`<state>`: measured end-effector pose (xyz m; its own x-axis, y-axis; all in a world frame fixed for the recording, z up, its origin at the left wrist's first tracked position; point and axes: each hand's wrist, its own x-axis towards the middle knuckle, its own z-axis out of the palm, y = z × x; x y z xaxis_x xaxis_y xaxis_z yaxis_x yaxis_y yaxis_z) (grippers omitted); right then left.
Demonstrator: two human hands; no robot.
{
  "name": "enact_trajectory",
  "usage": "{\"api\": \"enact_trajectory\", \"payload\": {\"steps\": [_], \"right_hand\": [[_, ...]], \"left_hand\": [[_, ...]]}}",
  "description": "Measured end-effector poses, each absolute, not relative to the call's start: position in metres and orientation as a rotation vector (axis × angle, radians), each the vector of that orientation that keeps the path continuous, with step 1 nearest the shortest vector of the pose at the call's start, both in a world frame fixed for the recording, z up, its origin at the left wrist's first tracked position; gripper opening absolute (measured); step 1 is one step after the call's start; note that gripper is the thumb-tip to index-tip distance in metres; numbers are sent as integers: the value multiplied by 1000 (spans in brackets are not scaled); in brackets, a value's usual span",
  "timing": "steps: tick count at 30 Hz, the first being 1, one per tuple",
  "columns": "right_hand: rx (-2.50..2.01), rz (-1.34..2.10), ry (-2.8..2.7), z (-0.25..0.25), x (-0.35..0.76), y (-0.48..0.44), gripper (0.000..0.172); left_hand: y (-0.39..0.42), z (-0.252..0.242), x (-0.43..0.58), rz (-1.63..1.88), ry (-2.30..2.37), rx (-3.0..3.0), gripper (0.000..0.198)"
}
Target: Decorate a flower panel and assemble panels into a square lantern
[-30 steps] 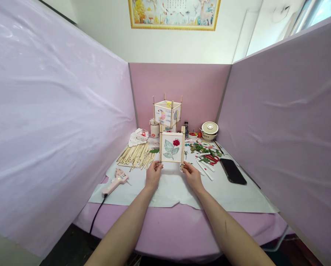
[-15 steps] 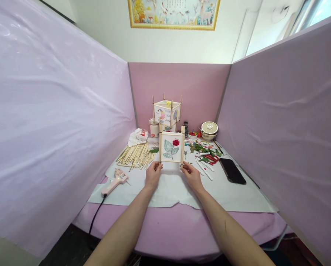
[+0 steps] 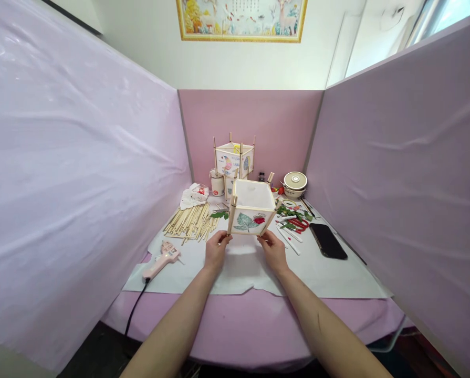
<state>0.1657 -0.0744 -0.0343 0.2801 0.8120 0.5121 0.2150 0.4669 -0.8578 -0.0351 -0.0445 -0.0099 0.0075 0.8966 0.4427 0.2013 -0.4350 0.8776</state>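
Note:
A small square lantern [image 3: 254, 195] of wooden sticks and white panels is held up over the table, tilted so that its open top shows. Its front panel bears green leaves and a red flower. My left hand [image 3: 216, 249] pinches the lower left corner, and my right hand [image 3: 273, 251] pinches the lower right corner. Behind it a larger stick lantern [image 3: 229, 160] with drawings on its panels stands upright, its lower part partly hidden.
On the left lie many wooden sticks [image 3: 193, 220], a pink glue gun [image 3: 162, 262] and a crumpled white bag [image 3: 195, 195]. To the right are red scissors [image 3: 299, 226], white pens [image 3: 290, 241], green leaves [image 3: 293, 212], a black phone [image 3: 328, 241] and a lidded bowl [image 3: 295, 184].
The held lantern has tipped towards me, bringing its open top into view where before mostly the front panel showed. Both hands keep hold of the lower corners. The whole view has shifted slightly.

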Motion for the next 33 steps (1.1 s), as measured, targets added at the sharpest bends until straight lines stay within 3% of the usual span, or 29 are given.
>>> {"api": "enact_trajectory", "payload": {"steps": [33], "right_hand": [[-1199,268,-1228,-24,165,-85,23]], "left_hand": [[-45,-12,-34,1473,1215,1794,12]]}}
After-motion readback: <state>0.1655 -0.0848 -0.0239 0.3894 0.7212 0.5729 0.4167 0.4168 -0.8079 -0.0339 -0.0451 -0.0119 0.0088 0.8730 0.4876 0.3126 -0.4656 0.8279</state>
